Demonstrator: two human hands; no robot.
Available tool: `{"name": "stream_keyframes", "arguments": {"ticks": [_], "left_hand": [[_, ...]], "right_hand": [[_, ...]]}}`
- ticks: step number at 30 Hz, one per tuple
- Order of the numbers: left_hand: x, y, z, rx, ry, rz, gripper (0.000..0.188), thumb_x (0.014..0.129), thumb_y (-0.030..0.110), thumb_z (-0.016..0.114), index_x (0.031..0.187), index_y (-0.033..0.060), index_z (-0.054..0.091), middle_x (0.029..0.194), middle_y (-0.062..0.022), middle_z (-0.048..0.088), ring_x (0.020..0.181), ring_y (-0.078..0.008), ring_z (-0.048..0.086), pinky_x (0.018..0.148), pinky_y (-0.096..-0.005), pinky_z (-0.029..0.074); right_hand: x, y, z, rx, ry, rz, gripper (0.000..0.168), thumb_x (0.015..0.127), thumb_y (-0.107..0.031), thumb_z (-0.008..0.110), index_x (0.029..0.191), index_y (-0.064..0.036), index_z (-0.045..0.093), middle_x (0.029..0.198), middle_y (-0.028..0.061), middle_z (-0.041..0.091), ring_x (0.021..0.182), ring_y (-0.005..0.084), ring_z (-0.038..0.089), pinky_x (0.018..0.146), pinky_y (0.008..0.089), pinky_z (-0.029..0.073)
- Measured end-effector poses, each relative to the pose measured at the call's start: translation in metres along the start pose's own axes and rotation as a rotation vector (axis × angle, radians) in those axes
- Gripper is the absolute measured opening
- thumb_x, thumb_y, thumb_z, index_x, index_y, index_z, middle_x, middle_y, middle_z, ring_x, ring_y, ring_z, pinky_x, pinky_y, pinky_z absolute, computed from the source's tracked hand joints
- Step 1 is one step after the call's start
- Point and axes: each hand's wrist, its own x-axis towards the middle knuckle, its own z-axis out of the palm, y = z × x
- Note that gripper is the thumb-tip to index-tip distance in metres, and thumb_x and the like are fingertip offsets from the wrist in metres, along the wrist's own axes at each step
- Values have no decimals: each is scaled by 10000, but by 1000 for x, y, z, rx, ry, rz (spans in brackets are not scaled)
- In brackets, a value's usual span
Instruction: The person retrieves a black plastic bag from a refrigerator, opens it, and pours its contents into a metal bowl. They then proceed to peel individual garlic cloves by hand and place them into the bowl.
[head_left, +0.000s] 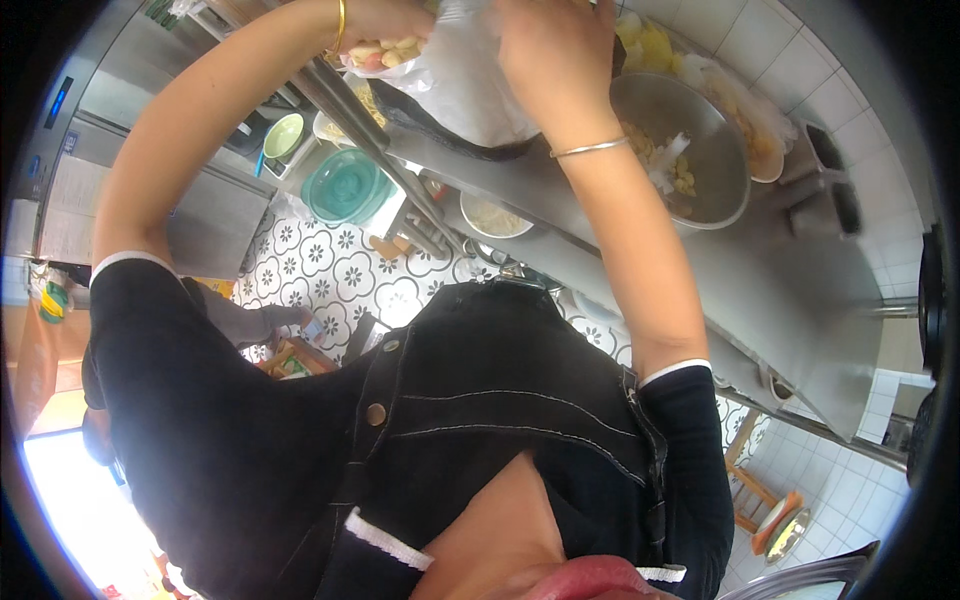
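Observation:
A white plastic bag (469, 90) lies in front of me at the top of the view, with a black plastic bag (457, 127) beneath it. My right hand (559, 64), slightly blurred and wearing a silver bangle, grips the white bag's right side. Beside the bag's left edge is my left hand (386, 19), with a gold bracelet at its wrist; its fingertips are hidden. Just below it, pale pieces that look like peeled garlic cloves (394, 54) fill a thin plastic bag. Right of my right forearm stands a steel bowl (720, 165) holding pale chunks and a white object.
The bags and bowl rest on a stainless steel counter (780, 277). More bagged food (739, 112) and steel containers (825, 187) line the tiled wall. A teal plastic basin (345, 187) and a green bowl (283, 136) stand at left. Below is a bowl of pale food (495, 216).

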Motion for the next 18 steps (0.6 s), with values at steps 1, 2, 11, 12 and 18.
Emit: {"name": "stream_keyframes", "arguments": {"ticks": [1,2,11,12,18], "left_hand": [[-4,3,1,30,17,8,114,839,150,613,826,38,627,615,-39,562,449,-116,498,363,-258,385],[-9,8,1,62,32,19,110,833,148,618,816,39,625,614,-39,560,448,-115,497,360,-258,385],[-30,22,-33,-201,-170,107,210,898,217,615,846,15,625,582,21,517,411,-70,437,321,-199,315],[-32,16,-43,-369,-310,97,210,913,215,601,883,8,620,595,20,517,418,-73,440,324,-199,323],[-32,65,24,-589,-423,288,253,933,246,587,977,-2,615,737,-68,630,503,-113,566,374,-210,410]], "right_hand": [[3,3,5,-22,-35,6,219,876,-139,506,1016,-47,647,1038,117,637,1107,314,553,1028,554,359],[5,5,10,16,11,16,168,841,-133,516,926,-58,639,956,100,628,1046,289,564,1036,529,361],[17,8,21,-149,128,-33,157,843,-85,538,954,-53,644,907,66,630,946,236,587,953,443,416],[15,5,17,-191,208,-84,155,844,-59,550,966,-42,645,881,51,637,891,203,606,905,400,456],[-64,25,-45,148,105,145,361,755,-65,674,1113,-100,642,1199,114,557,1068,358,528,906,488,431]]}}
